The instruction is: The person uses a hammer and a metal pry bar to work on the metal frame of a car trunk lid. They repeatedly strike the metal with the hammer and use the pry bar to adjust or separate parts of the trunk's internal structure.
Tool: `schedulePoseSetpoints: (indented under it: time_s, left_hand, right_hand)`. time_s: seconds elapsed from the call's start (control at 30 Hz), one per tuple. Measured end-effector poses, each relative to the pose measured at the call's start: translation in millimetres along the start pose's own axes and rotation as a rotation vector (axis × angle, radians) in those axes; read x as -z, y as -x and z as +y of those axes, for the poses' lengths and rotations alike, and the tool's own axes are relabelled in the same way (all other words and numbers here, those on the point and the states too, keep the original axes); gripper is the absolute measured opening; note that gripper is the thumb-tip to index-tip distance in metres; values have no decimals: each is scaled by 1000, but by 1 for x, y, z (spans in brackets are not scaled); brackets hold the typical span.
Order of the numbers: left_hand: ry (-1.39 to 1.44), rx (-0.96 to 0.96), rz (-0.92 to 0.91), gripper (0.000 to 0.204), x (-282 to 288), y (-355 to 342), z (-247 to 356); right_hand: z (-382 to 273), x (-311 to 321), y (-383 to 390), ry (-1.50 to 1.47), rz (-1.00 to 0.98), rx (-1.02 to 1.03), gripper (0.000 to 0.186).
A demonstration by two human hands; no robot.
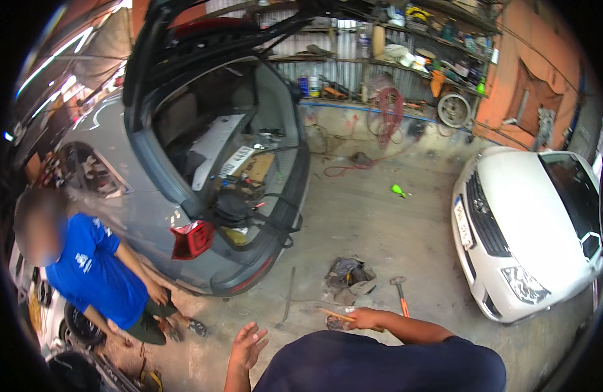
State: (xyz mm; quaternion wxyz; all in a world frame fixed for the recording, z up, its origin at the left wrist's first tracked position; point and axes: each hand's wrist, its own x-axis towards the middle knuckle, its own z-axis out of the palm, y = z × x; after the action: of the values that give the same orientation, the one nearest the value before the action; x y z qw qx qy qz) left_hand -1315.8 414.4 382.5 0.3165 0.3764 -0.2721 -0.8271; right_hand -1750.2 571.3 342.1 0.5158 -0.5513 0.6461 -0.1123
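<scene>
My left hand (pixel 248 343) is raised at the lower middle with fingers apart and nothing in it. My right hand (pixel 365 319), to its right, grips a thin light-brown stick (pixel 337 315), perhaps wooden, pointing left. Beyond that hand on the concrete floor lie a grey crumpled cloth bag (pixel 341 274) with something dark in it, and a hammer (pixel 401 294) with an orange handle. A long thin metal rod (pixel 288 294) lies left of the bag.
A grey car (pixel 145 228) with raised tailgate stands left; a co-worker (pixel 96 274) in blue stands beside it. A white car (pixel 523 209) is right. Cluttered shelves (pixel 419 59), a red hose (pixel 390 114) and a small green object (pixel 398 190) lie beyond.
</scene>
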Motion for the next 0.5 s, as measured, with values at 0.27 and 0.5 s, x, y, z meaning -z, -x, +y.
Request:
schedulePoseSetpoints:
  time_s: [0.27, 0.5]
  left_hand:
    - [194, -87, -362, 41, -128, -49, 34]
    - [282, -113, -420, 33, -144, -58, 51]
  right_hand:
    - [-165, 49, 19, -64, 115, 395, 35]
    - [-161, 47, 23, -204, 161, 428, 33]
